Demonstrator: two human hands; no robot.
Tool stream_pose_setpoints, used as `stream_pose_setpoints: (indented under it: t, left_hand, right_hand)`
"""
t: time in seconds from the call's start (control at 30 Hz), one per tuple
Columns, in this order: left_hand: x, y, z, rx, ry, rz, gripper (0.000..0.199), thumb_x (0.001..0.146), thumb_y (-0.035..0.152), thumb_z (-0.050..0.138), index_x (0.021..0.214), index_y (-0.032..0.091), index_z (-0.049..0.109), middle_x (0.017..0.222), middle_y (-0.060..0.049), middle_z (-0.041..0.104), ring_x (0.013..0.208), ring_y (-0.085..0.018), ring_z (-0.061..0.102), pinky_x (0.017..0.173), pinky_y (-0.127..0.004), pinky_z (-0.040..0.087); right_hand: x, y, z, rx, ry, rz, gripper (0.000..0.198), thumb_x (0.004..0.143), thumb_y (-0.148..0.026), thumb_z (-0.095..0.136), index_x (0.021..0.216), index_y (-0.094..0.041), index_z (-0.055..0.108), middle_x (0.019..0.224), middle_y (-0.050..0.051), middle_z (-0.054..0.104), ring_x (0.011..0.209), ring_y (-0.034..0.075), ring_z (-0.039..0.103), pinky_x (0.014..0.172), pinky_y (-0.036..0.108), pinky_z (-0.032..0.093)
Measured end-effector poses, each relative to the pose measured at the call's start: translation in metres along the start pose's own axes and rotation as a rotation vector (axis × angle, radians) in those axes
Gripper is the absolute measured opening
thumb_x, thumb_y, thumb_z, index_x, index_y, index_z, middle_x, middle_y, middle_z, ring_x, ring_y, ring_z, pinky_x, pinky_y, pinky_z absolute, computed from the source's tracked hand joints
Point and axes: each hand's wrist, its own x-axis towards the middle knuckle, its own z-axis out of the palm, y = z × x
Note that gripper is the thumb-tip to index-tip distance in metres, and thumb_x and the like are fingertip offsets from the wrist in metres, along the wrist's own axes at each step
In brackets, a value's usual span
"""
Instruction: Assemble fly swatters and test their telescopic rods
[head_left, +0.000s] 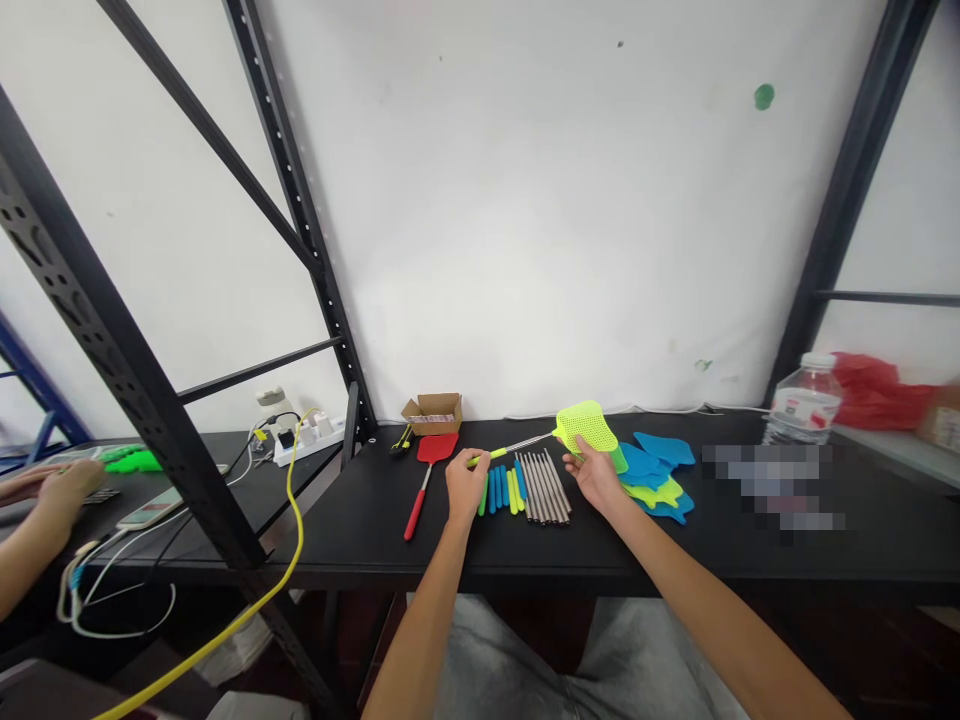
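Note:
A yellow-green fly swatter with a thin metal rod is held between both hands above the black table. My left hand is closed on its handle. My right hand grips the perforated head from below, fingers partly hidden. Below the rod lie blue, green and yellow handles in a row, and beside them several metal rods. Just right of my right hand is a pile of loose blue and yellow swatter heads. A red fly swatter lies left of my left hand.
A small cardboard box stands at the back. A water bottle and red bag are at the right. Black shelf posts rise on the left, near a yellow cable, a power strip and another person's hands.

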Motion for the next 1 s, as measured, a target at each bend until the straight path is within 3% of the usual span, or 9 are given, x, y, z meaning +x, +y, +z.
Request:
stream_pose_setpoints:
  t: [0.47, 1.0]
  left_hand:
    - [0.0003, -0.0013, -0.0003, 0.006, 0.0, 0.0, 0.028, 0.082, 0.038, 0.054, 0.077, 0.017, 0.071, 0.078, -0.004, 0.07, 0.075, -0.018, 0.063, 0.072, -0.027, 0.045]
    - [-0.0003, -0.0036, 0.0001, 0.04, 0.023, -0.021, 0.029, 0.082, 0.038, 0.051, 0.071, 0.018, 0.069, 0.07, -0.001, 0.066, 0.068, -0.016, 0.059, 0.064, -0.024, 0.042]
  right_hand:
    - [0.0019, 0.003, 0.0001, -0.041, -0.01, -0.02, 0.033, 0.072, -0.028, 0.077, 0.102, -0.022, 0.064, 0.091, 0.005, 0.074, 0.053, 0.012, 0.06, 0.046, 0.022, 0.047]
    - [0.0018, 0.0025, -0.0014, -0.078, -0.047, -0.031, 0.037, 0.072, -0.03, 0.076, 0.106, -0.022, 0.063, 0.086, 0.005, 0.074, 0.051, 0.011, 0.057, 0.046, 0.023, 0.047]
